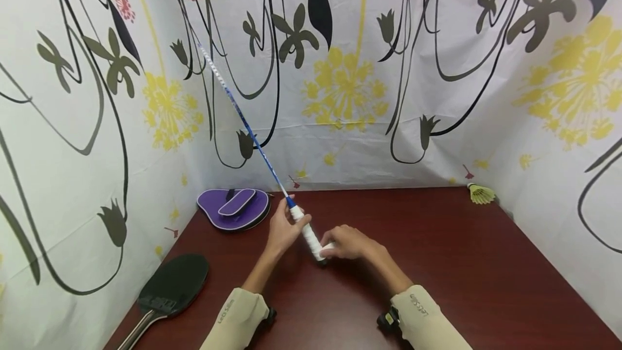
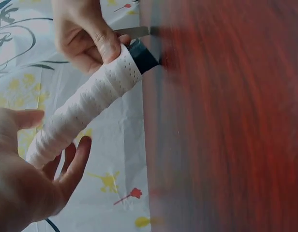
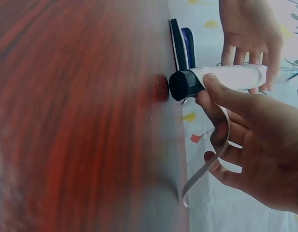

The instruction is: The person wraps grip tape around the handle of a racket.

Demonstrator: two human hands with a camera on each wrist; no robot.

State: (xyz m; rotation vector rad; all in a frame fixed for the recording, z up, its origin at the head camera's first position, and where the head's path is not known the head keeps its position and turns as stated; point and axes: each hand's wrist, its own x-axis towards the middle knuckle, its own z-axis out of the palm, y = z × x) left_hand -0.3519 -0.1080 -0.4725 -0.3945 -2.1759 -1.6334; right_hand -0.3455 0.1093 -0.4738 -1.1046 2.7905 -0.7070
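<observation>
A badminton racket (image 1: 262,153) with a blue and white shaft leans up to the left, its head end seen edge-on. White perforated grip tape (image 2: 86,108) is wound around its handle, overlapping in ridges. The dark butt end (image 3: 183,86) is bare, just above the tabletop. My left hand (image 1: 284,228) holds the upper handle loosely between thumb and fingers. At the lower end, my right hand (image 1: 350,242) pinches the tape against the handle. From its fingers a loose strip of tape (image 3: 202,171) hangs in a curve in the right wrist view.
A black table tennis paddle (image 1: 175,285) lies at the left edge of the dark red table (image 1: 461,269). Behind it is a purple paddle case (image 1: 211,207). A yellow shuttlecock (image 1: 481,194) sits at the far right corner. Flower-patterned cloth (image 1: 350,161) walls the back and sides.
</observation>
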